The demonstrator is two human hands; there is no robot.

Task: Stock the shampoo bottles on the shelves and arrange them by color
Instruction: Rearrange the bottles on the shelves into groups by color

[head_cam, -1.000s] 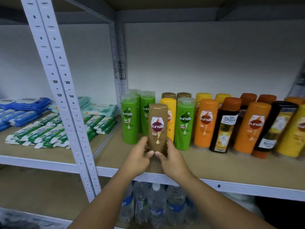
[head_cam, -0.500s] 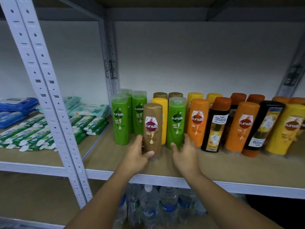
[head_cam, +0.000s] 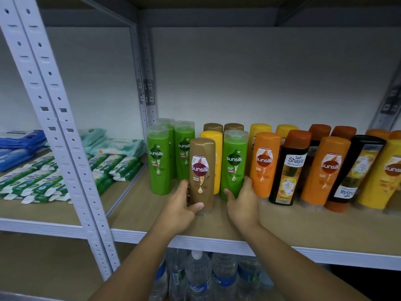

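A brown Sunsilk bottle [head_cam: 201, 170] stands upright near the front of the wooden shelf [head_cam: 282, 227]. My left hand [head_cam: 182, 205] grips its lower part, thumb across the front. My right hand [head_cam: 243, 200] wraps round the base of a green Sunsilk bottle [head_cam: 234, 161] just to the right. Behind stand three more green bottles [head_cam: 158, 159], a yellow one [head_cam: 213, 153] and two brown caps [head_cam: 223, 127]. To the right run orange bottles [head_cam: 263, 164], dark Shayla bottles [head_cam: 289, 168] and yellow ones [head_cam: 382, 177].
A grey perforated upright [head_cam: 65, 135] stands left of the bottles. Beyond it, packs of wipes [head_cam: 43, 179] lie on the neighbouring shelf. Water bottles [head_cam: 199, 276] fill the shelf below. The shelf's front strip right of my hands is bare wood.
My right hand has left the brown bottle and moved right onto the green bottle's base. My left hand still holds the brown bottle, which stands on the shelf.
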